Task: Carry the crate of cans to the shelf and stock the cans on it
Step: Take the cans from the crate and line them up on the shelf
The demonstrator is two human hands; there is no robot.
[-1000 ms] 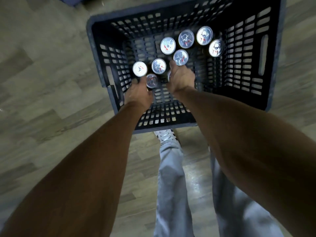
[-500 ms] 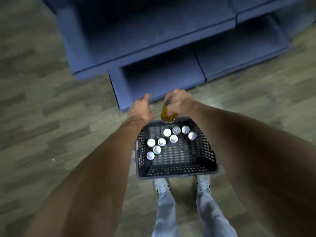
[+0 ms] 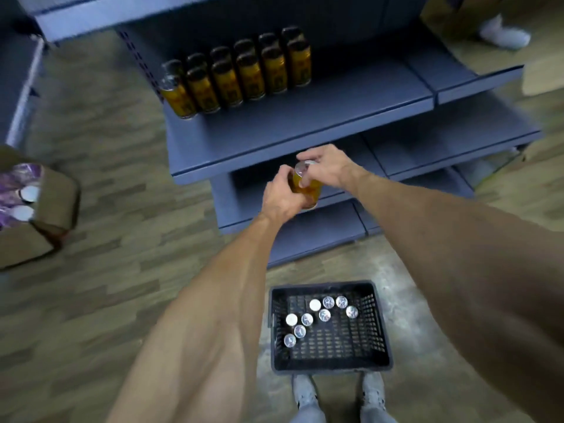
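Note:
An orange can (image 3: 306, 185) is held upright in front of the blue shelf (image 3: 293, 129), below its front edge. My left hand (image 3: 282, 198) wraps the can's side and my right hand (image 3: 325, 166) pinches its silver top. The black crate (image 3: 329, 361) stands on the floor by my feet with several cans (image 3: 319, 315) upright in its left half. Two rows of orange cans (image 3: 238, 74) stand on the shelf's left part.
A cardboard box (image 3: 36, 209) with purple cans sits on the wooden floor at the left. Lower blue shelves (image 3: 442, 141) extend to the right. Another person's white shoe (image 3: 503, 35) shows at the top right. My shoes (image 3: 335, 395) are right behind the crate.
My hands lifted one can out of the crate and rose with it toward the shelf. My view tilted up, so the stocked shelf now shows. My left hand has joined the right on the can.

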